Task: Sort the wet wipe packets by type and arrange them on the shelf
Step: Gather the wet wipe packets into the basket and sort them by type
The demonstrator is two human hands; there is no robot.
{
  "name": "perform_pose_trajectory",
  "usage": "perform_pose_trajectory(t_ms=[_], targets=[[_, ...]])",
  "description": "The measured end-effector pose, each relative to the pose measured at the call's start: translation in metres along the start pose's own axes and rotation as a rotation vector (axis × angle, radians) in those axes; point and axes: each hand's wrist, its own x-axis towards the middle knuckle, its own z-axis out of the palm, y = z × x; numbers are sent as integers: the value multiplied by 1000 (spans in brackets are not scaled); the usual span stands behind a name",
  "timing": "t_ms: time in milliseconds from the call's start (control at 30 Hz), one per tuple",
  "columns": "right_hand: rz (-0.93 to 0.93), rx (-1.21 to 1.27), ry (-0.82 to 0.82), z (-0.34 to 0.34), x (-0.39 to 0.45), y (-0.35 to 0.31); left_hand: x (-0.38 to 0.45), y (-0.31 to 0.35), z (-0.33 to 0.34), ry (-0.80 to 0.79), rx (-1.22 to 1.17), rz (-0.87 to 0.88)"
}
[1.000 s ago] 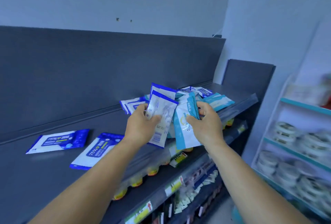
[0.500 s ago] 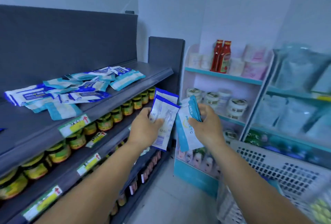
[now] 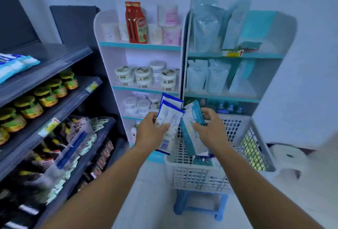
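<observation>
Both hands are held up over a white basket [image 3: 199,175]. The left hand [image 3: 150,131] grips two dark-blue-edged packets [image 3: 171,119], the right hand [image 3: 208,128] grips teal-edged packets [image 3: 191,133] just beside them. More packets [image 3: 14,65] lie on the dark shelf [image 3: 54,60] at nine o'clock.

The packets [image 3: 169,124] in the left hand [image 3: 150,133] are white with royal-blue edges and small blue print; those [image 3: 192,130] in the right hand [image 3: 210,130] are white with teal bands. The basket [image 3: 201,175] at lower right is pale grey lattice on a blue stool [image 3: 199,205]. At left, the dark grey shelf [image 3: 45,67] carries yellow-green jars [image 3: 45,95]. Two red bottles [image 3: 137,22] stand top centre.
</observation>
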Motion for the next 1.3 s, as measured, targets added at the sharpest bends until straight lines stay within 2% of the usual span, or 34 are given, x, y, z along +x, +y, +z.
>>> perform_pose_trajectory(t_ms=[267,567,967,1133,1233,1300], targets=[[240,-46,95,-38,44,78,51,-8,107,-270,25,-38],[436,-158,51,-28,110,159,120,-52,203,-430,88,-201],[663,-295,-210,9,174,307,152,-150,310,-440,308,-369],[737,-327,-317,26,184,368,147,-193,351,-452,350,-492],[819,-333,-360,30,184,394,145,-212,369,-499,338,-553],[873,-352,-449,30,183,408,143,-220,376,-581,371,-555]])
